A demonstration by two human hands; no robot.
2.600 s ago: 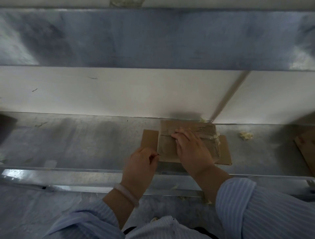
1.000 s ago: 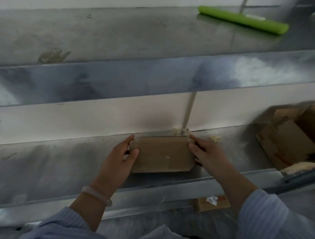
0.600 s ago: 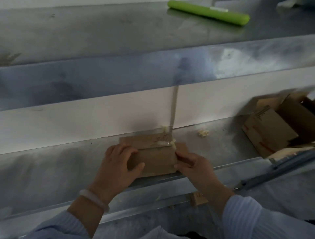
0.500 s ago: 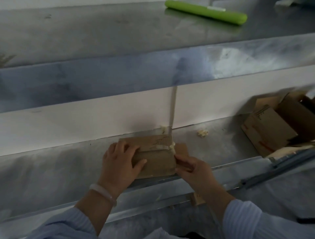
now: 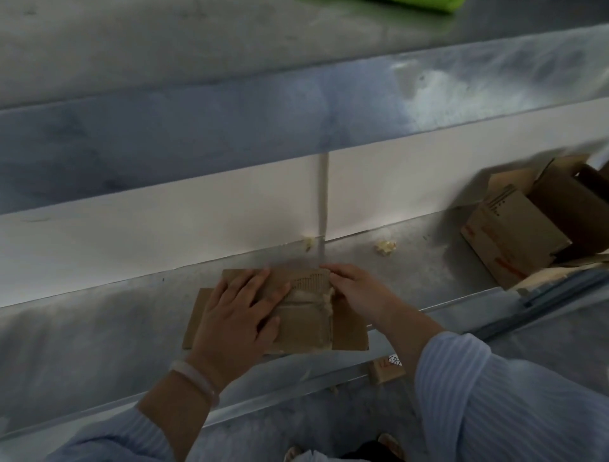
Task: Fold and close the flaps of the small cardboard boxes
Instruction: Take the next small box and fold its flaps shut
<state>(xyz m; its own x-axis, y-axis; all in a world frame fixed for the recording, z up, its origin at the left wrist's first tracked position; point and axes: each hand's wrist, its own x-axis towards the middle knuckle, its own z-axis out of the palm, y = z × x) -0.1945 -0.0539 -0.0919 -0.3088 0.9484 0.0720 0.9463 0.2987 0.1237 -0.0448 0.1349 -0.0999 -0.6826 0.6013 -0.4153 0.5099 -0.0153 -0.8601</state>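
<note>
A small brown cardboard box [image 5: 304, 321] lies on the metal shelf [image 5: 99, 329], its side flaps spread out to left and right. A torn strip with dried glue crosses its top. My left hand [image 5: 240, 313] lies flat on the left half of the box, fingers straight and spread, pressing the top flaps down. My right hand [image 5: 359, 293] rests on the right part of the box, fingers reaching toward the far edge and the glue seam. How the right fingertips sit on the flap is hard to see.
Several larger open cardboard boxes [image 5: 514, 234] stand on the shelf at the right. A crumpled scrap [image 5: 385, 246] lies near the white back wall [image 5: 164, 231]. A small labelled box [image 5: 385, 371] sits below the shelf edge. A green roll [image 5: 425, 2] lies on the upper shelf.
The box has been laid flatter with its side flaps spread. My left hand moved from gripping the left end to pressing flat on top; my right hand shifted up toward the far edge.
</note>
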